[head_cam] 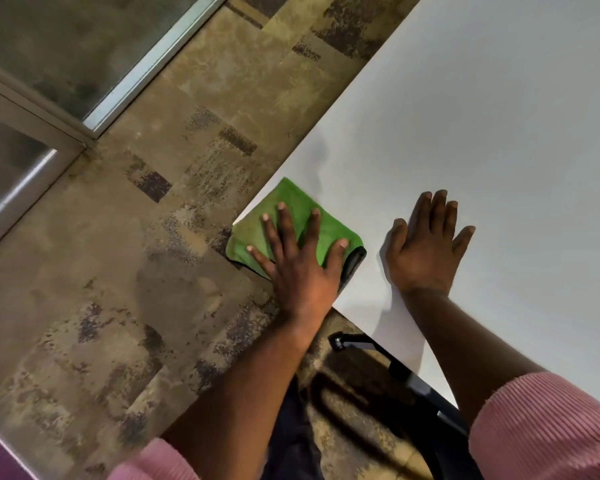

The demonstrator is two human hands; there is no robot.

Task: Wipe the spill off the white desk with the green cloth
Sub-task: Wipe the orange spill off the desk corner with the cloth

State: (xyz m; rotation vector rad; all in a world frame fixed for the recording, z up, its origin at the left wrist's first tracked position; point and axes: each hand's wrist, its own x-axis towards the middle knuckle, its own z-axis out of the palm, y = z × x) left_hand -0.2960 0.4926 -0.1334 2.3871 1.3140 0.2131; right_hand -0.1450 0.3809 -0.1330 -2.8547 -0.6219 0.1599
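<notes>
The green cloth lies folded on the near left corner of the white desk, partly hanging over the corner. My left hand presses flat on the cloth with its fingers spread. To the right of the cloth, my right hand rests palm down on the bare desk, fingers apart, holding nothing. A faint grey smear shows on the desk just beyond the cloth.
Mottled brown carpet covers the floor left of the desk. A metal-framed glass partition runs along the upper left. A black desk leg or chair base sits under the desk's near edge.
</notes>
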